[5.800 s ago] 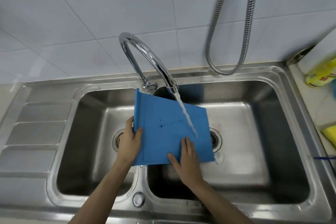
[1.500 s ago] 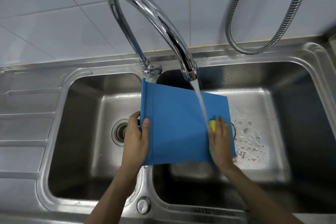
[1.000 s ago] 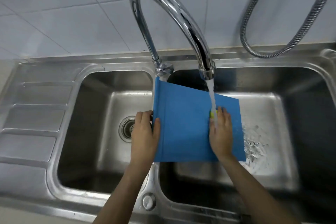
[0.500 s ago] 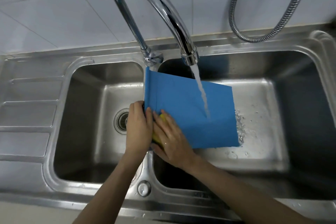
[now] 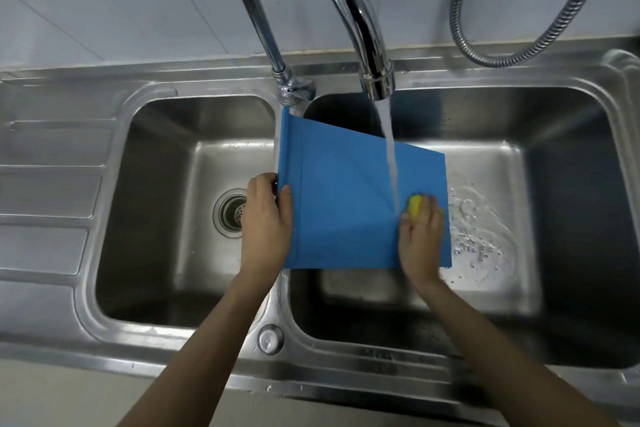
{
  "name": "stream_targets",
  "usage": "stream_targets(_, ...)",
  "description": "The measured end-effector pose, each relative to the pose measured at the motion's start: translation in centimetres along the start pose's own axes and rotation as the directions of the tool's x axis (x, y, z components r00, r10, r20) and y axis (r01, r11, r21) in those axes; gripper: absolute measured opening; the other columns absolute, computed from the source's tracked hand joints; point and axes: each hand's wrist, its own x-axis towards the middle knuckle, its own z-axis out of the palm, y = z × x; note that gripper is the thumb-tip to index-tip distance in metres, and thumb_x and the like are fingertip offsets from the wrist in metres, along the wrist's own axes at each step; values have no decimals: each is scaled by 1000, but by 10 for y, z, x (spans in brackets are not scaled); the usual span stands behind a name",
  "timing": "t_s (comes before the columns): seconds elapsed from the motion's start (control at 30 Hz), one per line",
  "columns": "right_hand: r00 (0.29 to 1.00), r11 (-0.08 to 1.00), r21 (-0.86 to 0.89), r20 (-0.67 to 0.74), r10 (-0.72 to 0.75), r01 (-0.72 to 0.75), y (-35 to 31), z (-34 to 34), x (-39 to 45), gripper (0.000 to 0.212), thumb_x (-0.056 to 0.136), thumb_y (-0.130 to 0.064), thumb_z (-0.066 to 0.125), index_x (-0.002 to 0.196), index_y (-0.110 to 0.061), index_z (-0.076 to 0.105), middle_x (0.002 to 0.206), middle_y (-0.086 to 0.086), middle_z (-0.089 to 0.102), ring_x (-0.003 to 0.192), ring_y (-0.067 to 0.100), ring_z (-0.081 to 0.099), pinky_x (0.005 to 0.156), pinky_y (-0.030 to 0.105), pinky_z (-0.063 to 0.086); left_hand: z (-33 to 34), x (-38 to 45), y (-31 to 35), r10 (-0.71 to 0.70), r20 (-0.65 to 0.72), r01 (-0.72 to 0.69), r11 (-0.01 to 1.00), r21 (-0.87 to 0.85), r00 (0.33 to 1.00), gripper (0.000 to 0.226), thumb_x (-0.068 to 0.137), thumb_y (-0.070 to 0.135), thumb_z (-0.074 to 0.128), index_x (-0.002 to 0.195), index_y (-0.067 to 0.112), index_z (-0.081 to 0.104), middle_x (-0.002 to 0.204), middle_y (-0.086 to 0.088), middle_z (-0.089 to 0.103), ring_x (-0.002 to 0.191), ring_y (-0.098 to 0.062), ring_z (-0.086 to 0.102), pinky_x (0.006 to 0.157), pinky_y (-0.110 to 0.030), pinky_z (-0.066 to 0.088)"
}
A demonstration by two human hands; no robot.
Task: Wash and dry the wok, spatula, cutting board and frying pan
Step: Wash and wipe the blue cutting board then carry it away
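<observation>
The blue cutting board [image 5: 349, 198] slopes over the right basin of the steel sink [image 5: 114, 163], under the tap's stream [image 5: 390, 163]. The left hand [image 5: 266, 222] grips its left edge, thumb on top. The right hand [image 5: 420, 236] presses a yellow sponge [image 5: 414, 206] against the board, fingers curled over it. Scrubbing appears to be the step in hand; next probably comes rinsing and turning the board, which calls for a firm hold on its wet edge.

White tiled wall [image 5: 121, 0] behind steel double sink [image 5: 104, 87]; chrome faucet [image 5: 349, 10], hose [image 5: 540, 38].
</observation>
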Motion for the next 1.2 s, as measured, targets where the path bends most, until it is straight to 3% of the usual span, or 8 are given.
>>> stream_targets(0.1, 948, 952, 34, 84, -308, 306, -56, 16, -33, 56, 98, -33, 37, 147, -11, 25, 154, 10, 24, 143, 31, 18, 116, 49, 22, 0, 0, 0, 0, -4, 0, 1000, -1, 1000, 21, 99, 22, 44, 112, 7, 50, 108, -2, 52, 85, -13, 51, 70, -21, 38)
stream_targets(0.27, 703, 720, 18, 201, -683, 694, -97, 26, -47, 54, 99, -35, 43, 146, -11, 31, 157, 8, 21, 146, 28, 13, 119, 42, 13, 0, 2, -3, 32, -12, -32, 999, 15, 999, 20, 99, 21, 46, 110, 6, 51, 104, -6, 55, 81, -13, 53, 63, -11, 38)
stream_targets(0.37, 790, 795, -30, 142, -597, 606, -71, 23, -23, 53, 98, -35, 42, 146, -13, 31, 155, 8, 26, 144, 26, 21, 119, 40, 16, 0, 3, -3, 34, -2, -34, 998, 48, 999, 22, 98, 22, 46, 112, 5, 52, 106, -4, 55, 82, -13, 51, 64, -14, 36)
stream_targets(0.5, 985, 984, -32, 4, -172, 172, -5, 7, 25, 57, 96, -40, 37, 144, -10, 32, 150, 17, 32, 138, 35, 29, 114, 49, 26, -1, 2, -3, 26, -4, -26, 998, 54, 1000, 22, 99, 23, 45, 112, 7, 52, 107, -4, 56, 84, -14, 52, 73, -24, 36)
stream_targets(0.6, 992, 992, -2, -14, 123, -123, 21, -6, 42, 68, 93, -46, 30, 145, -3, 29, 150, 22, 28, 138, 38, 26, 114, 52, 23, -1, 1, -2, 22, -3, -21, 999, 50, 1000, 22, 99, 23, 44, 113, 7, 52, 106, -2, 56, 84, -13, 52, 72, -21, 34)
stream_targets(0.73, 988, 989, -1, -47, -148, 148, -40, 10, -3, 59, 94, -41, 37, 141, -6, 33, 145, 19, 36, 133, 37, 33, 110, 52, 31, 0, 2, -1, 5, -9, -5, 999, 53, 1000, 23, 98, 22, 44, 113, 7, 52, 105, -2, 57, 83, -12, 52, 68, -16, 32)
stream_targets(0.9, 758, 758, -41, 104, -644, 651, -134, 38, -22, 53, 98, -35, 39, 145, -11, 32, 154, 12, 28, 143, 30, 19, 118, 43, 19, 1, 4, -7, 54, -5, -54, 998, 24, 999, 21, 98, 23, 46, 110, 8, 52, 99, -3, 57, 80, -14, 55, 69, -22, 45)
stream_targets(1.2, 982, 980, -59, 18, -188, 189, -37, 9, 99, 52, 97, -32, 35, 140, -4, 39, 145, 19, 39, 133, 34, 35, 113, 45, 27, 0, 5, -4, 49, 27, -49, 998, 28, 998, 23, 99, 23, 43, 113, 7, 51, 103, -1, 54, 84, -19, 54, 72, -33, 41)
